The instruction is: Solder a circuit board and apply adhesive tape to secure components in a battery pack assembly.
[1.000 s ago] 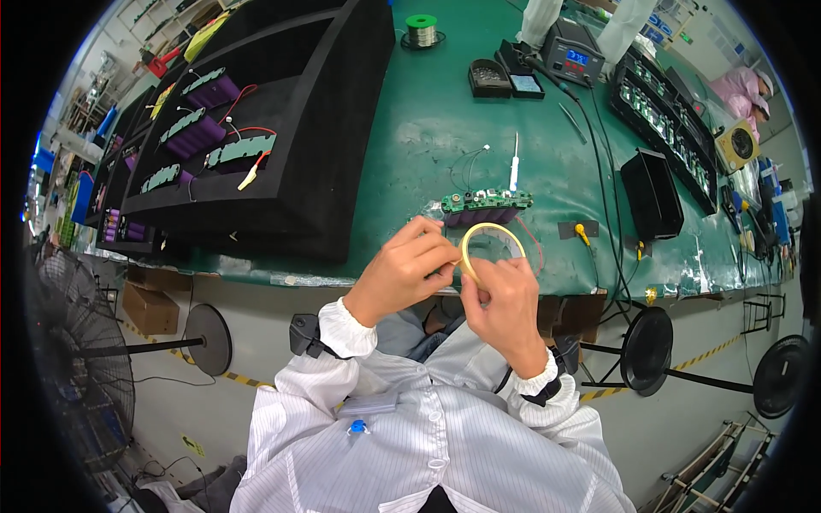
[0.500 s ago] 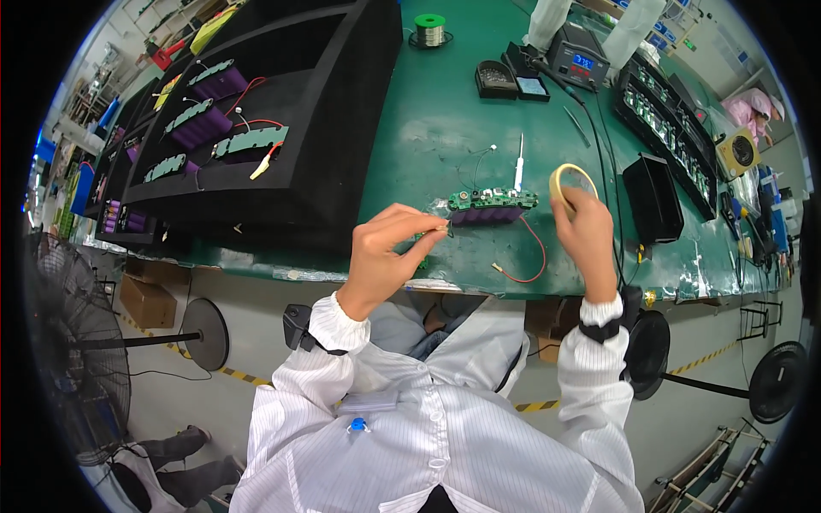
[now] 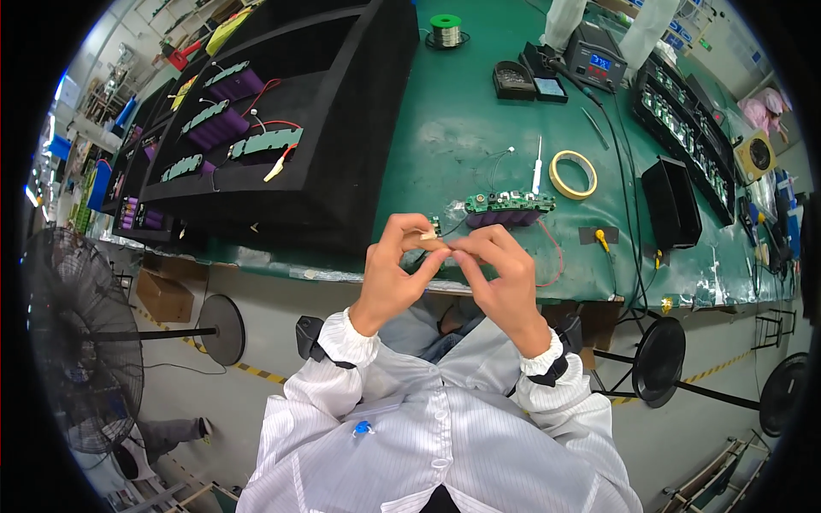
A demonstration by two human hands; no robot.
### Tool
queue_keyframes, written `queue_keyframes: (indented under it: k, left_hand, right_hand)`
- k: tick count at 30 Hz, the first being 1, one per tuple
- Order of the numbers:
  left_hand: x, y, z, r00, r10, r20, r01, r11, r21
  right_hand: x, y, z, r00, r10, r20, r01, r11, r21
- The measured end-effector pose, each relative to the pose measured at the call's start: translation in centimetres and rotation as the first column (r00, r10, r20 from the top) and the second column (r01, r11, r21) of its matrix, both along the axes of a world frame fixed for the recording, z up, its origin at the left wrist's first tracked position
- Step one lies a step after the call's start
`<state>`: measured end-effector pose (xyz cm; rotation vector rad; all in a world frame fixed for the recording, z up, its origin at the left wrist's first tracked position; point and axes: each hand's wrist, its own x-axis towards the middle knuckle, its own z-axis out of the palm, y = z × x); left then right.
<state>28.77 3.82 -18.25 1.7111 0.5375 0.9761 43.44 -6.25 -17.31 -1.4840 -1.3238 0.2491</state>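
My left hand (image 3: 395, 269) is closed in a pinch in front of the table's near edge, with a small pale piece (image 3: 427, 235) showing at its fingers. Fingertip to fingertip with it, my right hand (image 3: 503, 278) is also closed; what lies between the fingertips is too small to make out. Just beyond my hands sits a purple battery pack (image 3: 505, 219) topped by a green circuit board (image 3: 513, 203), with a red wire (image 3: 560, 256) curving off its right end. A roll of cream tape (image 3: 573, 174) lies flat to the right of the pack.
A black foam rack (image 3: 342, 162) with several purple packs stands at left. A white-handled tool (image 3: 537, 167) lies behind the board. Farther back are a solder spool (image 3: 445, 34) and a soldering station (image 3: 596, 64). A black bin (image 3: 671, 203) and a long board tray (image 3: 684, 124) are at right.
My right hand has let go of the tape roll, now flat on the table, and moved left to meet my left hand. The view has shifted slightly.
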Motion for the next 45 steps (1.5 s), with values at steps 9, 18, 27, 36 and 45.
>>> queue_keyframes:
  k: [9, 18, 27, 36, 45]
  left_hand:
    - [-0.4, 0.2, -0.3, 0.998, -0.038, -0.042, 0.041, 0.996, 0.076]
    - [-0.8, -0.1, 0.9, 0.968, 0.193, -0.161, -0.134, 0.939, 0.317]
    - [-0.8, -0.3, -0.2, 0.964, -0.014, -0.267, 0.067, 0.979, 0.192]
    - [-0.1, -1.7, -0.8, 0.991, -0.125, 0.052, 0.132, 0.810, -0.571]
    - [0.5, -1.8, -1.7, 0.991, -0.079, 0.112, 0.118, 0.904, -0.410]
  right_hand:
    - [-0.1, 1.3, 0.8, 0.996, 0.035, -0.077, -0.034, 0.999, 0.019]
    - [0.9, 0.9, 0.2, 0.997, 0.070, -0.027, -0.070, 0.997, -0.019]
    - [1.7, -0.1, -0.3, 0.975, 0.079, 0.208, -0.080, 0.997, -0.007]
    - [1.4, -0.4, -1.1, 0.960, -0.018, 0.280, -0.007, 0.996, 0.088]
    - [1.3, -0.4, -1.5, 0.973, -0.041, 0.227, 0.012, 0.991, 0.130]
